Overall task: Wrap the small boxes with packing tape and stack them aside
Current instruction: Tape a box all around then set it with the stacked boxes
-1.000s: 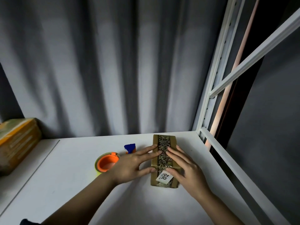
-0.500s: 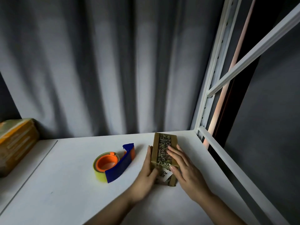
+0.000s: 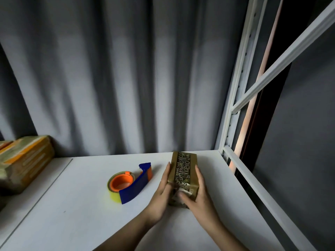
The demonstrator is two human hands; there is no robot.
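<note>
In the head view, a small brown box (image 3: pixel 184 175) wrapped in glossy tape, with a dark lettered band running along its top, lies on the white shelf board (image 3: pixel 76 214) near the back right corner, its long axis pointing toward the back edge. The left hand (image 3: pixel 161 194) lies flat against the box's left side, fingers straight and together, fingertips reaching toward the far end. The right hand (image 3: pixel 198 196) presses against the right side with straight fingers, while its thumb curls across the near end over a white label (image 3: pixel 181 192); the box is thus clasped between the two hands. Left of the box, apart from it and about midway along the board, rests a tape dispenser (image 3: pixel 126 185) with a yellowish roll on an orange core and a blue handle angled toward the back. At the left edge, on a neighbouring board, a larger taped package (image 3: pixel 23 162) with orange stripes sits against the grey curtain (image 3: pixel 108 78) that hangs behind the back edge. A white metal rack frame (image 3: pixel 233 98) rises at the right rear corner, its rail running along the right edge.
</note>
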